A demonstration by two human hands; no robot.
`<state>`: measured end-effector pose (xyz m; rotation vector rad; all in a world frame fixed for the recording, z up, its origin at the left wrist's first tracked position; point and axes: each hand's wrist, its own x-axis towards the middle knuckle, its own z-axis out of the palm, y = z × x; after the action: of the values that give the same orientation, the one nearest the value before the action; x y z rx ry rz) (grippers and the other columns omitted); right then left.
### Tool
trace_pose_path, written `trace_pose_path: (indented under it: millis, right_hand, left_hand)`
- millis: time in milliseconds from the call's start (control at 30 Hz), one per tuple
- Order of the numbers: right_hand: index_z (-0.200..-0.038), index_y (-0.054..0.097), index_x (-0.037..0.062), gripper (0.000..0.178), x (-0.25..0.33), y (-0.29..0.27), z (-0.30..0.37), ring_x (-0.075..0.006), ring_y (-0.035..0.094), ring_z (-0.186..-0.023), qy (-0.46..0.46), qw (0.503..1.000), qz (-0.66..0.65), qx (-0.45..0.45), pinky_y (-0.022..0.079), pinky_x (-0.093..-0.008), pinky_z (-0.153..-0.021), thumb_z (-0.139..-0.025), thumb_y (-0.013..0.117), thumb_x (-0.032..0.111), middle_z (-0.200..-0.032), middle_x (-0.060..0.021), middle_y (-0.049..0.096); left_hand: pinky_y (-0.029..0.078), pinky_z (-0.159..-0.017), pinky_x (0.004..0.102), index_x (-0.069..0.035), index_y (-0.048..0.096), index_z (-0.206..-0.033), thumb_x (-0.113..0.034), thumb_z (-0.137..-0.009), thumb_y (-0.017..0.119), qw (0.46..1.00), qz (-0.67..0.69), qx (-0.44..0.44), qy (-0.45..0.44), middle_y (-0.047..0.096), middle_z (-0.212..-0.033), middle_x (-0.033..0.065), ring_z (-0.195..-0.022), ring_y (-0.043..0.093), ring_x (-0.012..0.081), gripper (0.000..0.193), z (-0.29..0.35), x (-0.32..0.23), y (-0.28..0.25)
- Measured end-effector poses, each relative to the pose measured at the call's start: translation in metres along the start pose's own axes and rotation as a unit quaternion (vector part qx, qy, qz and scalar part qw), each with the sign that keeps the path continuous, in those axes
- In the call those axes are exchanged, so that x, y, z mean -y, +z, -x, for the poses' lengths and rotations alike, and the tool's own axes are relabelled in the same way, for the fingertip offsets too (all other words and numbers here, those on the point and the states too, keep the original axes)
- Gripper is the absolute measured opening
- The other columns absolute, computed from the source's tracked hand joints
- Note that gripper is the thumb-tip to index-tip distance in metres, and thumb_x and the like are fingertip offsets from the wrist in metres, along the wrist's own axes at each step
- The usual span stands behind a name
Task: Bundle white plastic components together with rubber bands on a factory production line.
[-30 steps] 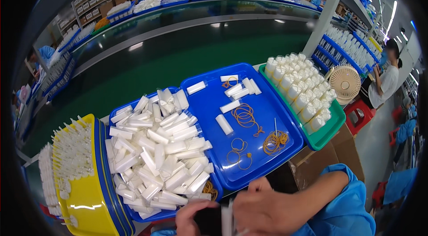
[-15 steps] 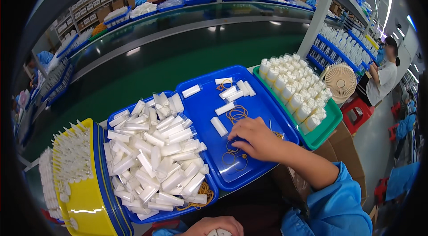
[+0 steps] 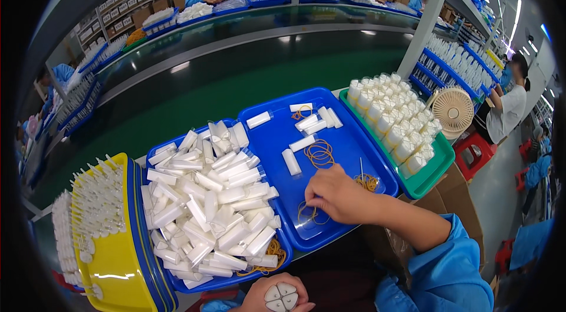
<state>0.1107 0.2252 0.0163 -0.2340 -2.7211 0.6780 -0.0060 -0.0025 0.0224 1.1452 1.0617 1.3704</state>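
My right hand [image 3: 337,194] rests on the near end of the middle blue tray [image 3: 348,135], its fingertips pinching at a brown rubber band [image 3: 311,213] lying there. More rubber bands [image 3: 320,153] and a few white tubes [image 3: 291,161] lie farther up that tray. My left hand [image 3: 277,295] is at the bottom edge, closed around a bundle of white tubes [image 3: 280,297] seen end-on. To the left, a second blue tray [image 3: 156,156] is heaped with several loose white tubes [image 3: 206,194].
A green tray [image 3: 433,170] of upright white tube bundles stands at the right, with a small fan [image 3: 453,109] beyond it. A yellow bin [image 3: 112,253] of white parts sits at the left. A green conveyor belt [image 3: 236,85] runs behind; other people work across it and at the right.
My right hand left the bundle, reached out over the middle blue tray, then drew back to its near end onto a rubber band. My left hand keeps the bundle low.
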Motion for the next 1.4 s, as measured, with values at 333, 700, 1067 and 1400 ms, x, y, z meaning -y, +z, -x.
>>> trace_pose_path:
  millis: [333,700,1067,1400]
  right_hand:
    - [-0.083,0.055,0.0104,0.008,-0.014,0.022,0.000,-0.0210,0.052,-0.082,-0.039,0.992,0.115,0.035,0.033,-0.0367,-0.074,-0.077,0.058,0.013,-0.077,-0.0036,0.056]
    - [-0.079,0.052,0.0104,0.011,0.003,-0.009,-0.003,-0.0225,0.052,-0.082,-0.009,0.979,0.202,-0.003,0.032,-0.0374,-0.075,-0.074,0.061,0.006,-0.078,-0.0039,0.054]
    - [-0.083,0.051,0.0101,0.015,0.054,-0.023,0.002,-0.0210,0.051,-0.082,-0.063,0.998,0.003,-0.010,0.030,-0.0375,-0.073,-0.073,0.062,0.008,-0.080,-0.0027,0.053]
    - [-0.081,0.052,0.0115,0.025,0.062,-0.008,0.012,-0.0190,0.056,-0.083,-0.053,0.980,-0.188,-0.042,0.034,-0.0345,-0.072,-0.064,0.068,0.003,-0.080,-0.0003,0.057]
  left_hand:
    - [0.041,-0.054,0.0244,-0.005,0.052,-0.077,0.004,-0.067,0.066,0.997,-0.058,-0.036,-0.037,0.055,-0.065,0.0041,-0.058,0.051,0.0120,0.020,-0.004,-0.004,0.001]
    - [0.046,-0.063,0.0268,-0.002,0.050,-0.084,0.014,-0.067,0.062,0.972,-0.112,-0.138,0.155,0.054,-0.094,0.0148,-0.069,0.055,0.0147,0.025,-0.011,-0.007,0.008]
    - [0.047,-0.067,0.0258,0.000,0.048,-0.087,0.006,-0.069,0.066,0.955,-0.126,-0.245,0.112,0.059,-0.092,0.0144,-0.068,0.057,0.0155,0.026,-0.030,-0.003,0.012]
    - [0.048,-0.063,0.0229,0.001,0.051,-0.086,0.005,-0.068,0.067,0.964,-0.015,-0.249,0.087,0.063,-0.081,0.0119,-0.072,0.060,0.0112,0.024,-0.035,0.014,0.010]
